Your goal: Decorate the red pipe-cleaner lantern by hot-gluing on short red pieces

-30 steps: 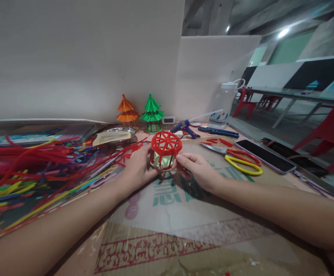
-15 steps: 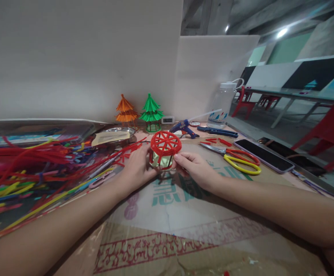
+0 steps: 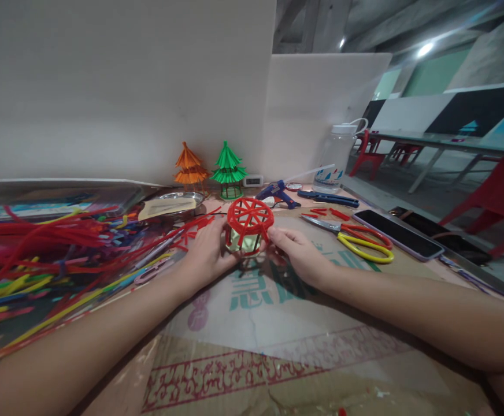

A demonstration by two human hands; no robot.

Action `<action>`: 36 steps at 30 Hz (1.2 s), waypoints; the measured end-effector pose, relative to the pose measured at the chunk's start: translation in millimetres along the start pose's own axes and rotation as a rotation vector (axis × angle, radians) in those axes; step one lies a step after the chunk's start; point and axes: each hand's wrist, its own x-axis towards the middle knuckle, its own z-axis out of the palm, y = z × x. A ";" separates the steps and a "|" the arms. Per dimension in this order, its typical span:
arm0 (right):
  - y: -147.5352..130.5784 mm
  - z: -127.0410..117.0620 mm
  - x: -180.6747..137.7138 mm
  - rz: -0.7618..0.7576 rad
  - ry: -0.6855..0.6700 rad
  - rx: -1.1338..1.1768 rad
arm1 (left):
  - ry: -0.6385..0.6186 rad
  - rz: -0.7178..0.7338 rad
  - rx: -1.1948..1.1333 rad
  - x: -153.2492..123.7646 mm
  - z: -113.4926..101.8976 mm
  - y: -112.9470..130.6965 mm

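A small red pipe-cleaner frame [image 3: 249,219], with a wheel-shaped top and thin posts, stands on the cardboard sheet [image 3: 278,323] around a pale greenish roll. My left hand [image 3: 206,251] cups its left side, fingers curled against the posts. On the other side my right hand [image 3: 297,251] pinches the rim of the wheel top with its fingertips. Both forearms rest on the cardboard.
A heap of coloured pipe cleaners [image 3: 39,254] fills the left. Orange [image 3: 190,164] and green [image 3: 229,167] finished models stand at the back wall. Scissors [image 3: 356,237], a blue glue gun [image 3: 278,193], a phone [image 3: 397,234], a metal dish [image 3: 174,203] and a clear jug [image 3: 336,156] lie around.
My right hand's fingertips have shifted slightly up onto the rim of the red wheel top. The left hand and the frame stay in place.
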 end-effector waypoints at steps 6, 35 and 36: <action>-12.1 -11.5 1.7 -0.249 0.167 -0.214 | -0.018 -0.014 0.012 -0.6 -0.8 -0.3; -14.2 -39.4 6.1 -0.625 -0.029 -1.052 | -0.036 -0.032 0.008 -1.3 -1.1 -1.7; -14.4 -39.4 5.8 -0.614 -0.029 -1.043 | -0.035 -0.033 0.004 -1.1 -1.0 -1.9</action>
